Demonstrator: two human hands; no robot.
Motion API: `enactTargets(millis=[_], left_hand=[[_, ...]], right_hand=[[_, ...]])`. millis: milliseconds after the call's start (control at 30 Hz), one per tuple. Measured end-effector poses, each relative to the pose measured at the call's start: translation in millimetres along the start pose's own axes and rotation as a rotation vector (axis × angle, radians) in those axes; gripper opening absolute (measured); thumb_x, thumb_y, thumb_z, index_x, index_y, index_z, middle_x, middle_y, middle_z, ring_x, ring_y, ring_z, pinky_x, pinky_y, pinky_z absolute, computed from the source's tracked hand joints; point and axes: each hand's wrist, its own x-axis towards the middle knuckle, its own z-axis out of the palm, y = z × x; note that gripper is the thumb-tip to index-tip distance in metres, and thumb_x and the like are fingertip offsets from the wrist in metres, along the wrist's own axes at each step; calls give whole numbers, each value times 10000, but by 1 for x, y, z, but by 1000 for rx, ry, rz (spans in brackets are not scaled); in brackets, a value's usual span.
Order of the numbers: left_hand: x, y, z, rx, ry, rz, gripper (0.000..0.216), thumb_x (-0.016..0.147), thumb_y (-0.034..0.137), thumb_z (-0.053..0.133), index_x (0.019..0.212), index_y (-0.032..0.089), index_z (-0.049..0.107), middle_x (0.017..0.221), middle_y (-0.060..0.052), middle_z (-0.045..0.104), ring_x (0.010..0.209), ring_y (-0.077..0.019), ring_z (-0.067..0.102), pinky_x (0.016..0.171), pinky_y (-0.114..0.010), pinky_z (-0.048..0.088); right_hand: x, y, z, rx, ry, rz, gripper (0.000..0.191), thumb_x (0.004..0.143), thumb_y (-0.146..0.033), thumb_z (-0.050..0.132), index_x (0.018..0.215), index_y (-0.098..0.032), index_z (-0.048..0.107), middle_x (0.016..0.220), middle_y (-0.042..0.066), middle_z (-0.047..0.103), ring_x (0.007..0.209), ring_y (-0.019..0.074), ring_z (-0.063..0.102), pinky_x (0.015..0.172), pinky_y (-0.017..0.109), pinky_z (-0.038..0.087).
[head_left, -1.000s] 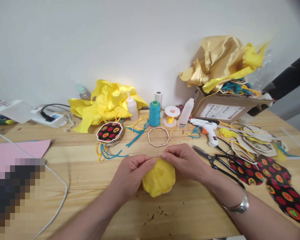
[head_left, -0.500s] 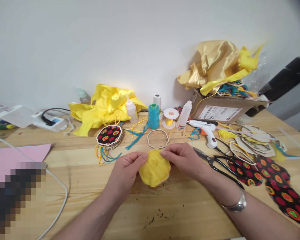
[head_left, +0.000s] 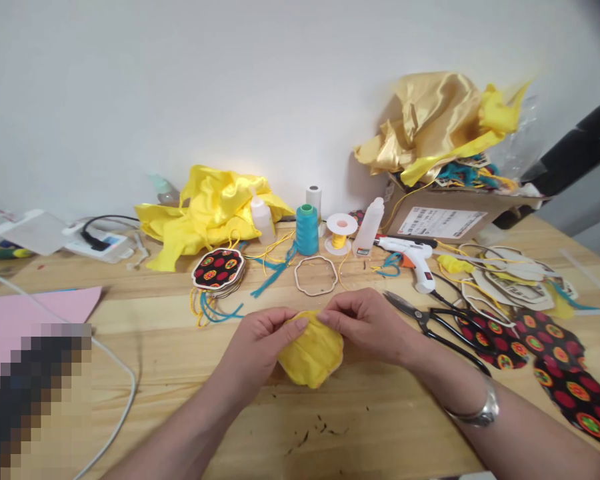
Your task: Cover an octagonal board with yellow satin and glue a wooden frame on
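A scalloped piece covered in yellow fabric (head_left: 312, 353), with a pale rim showing along its right edge, is held just above the table. My left hand (head_left: 270, 340) pinches its upper left edge between thumb and fingers. On the upper right edge, my right hand (head_left: 367, 323) grips it the same way, the two thumbs close together. Beyond the hands lies a thin scalloped wooden frame (head_left: 316, 276). To the left is a stack of similar frames topped with black patterned fabric (head_left: 219, 269), trailing yellow and teal cords.
Black-handled scissors (head_left: 425, 320) and a white glue gun (head_left: 410, 257) lie to the right, near patterned fabric pieces (head_left: 577, 400). A teal thread spool (head_left: 307, 230), squeeze bottles (head_left: 370, 228) and yellow satin (head_left: 205, 213) line the wall. A cardboard box (head_left: 400, 220) stands back right.
Both thumbs have come closer together along the fabric's top edge. The yellow piece has shifted slightly down and tilted. The other things have stayed in place.
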Motion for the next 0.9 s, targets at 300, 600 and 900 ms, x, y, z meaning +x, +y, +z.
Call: enactTargets(millis=[300,600,900], left_hand=[[3,-3,-5,-133,61,36,196,745,297,706,880,155,731,736,-45,746,620,-164,668,622,-255,518],[2,1,-5,-169,20,41,257,757,335,693,933,151,726,831,-71,755,705,-181,685,656,-258,535],[0,5,-3,-10,56,-78,341,664,357,765,919,140,699,845,-84,746,688,-193,684,559,-247,531]], right_hand=[[4,2,-3,143,-44,89,490,861,-531,427,637,-133,604,562,8,528,523,101,455,498,226,348],[3,2,-3,38,56,78,287,804,-367,536,656,-139,629,557,-15,508,530,95,419,483,215,321],[7,7,-7,86,205,56,312,801,-396,536,613,-151,577,548,-12,495,516,101,427,479,227,343]])
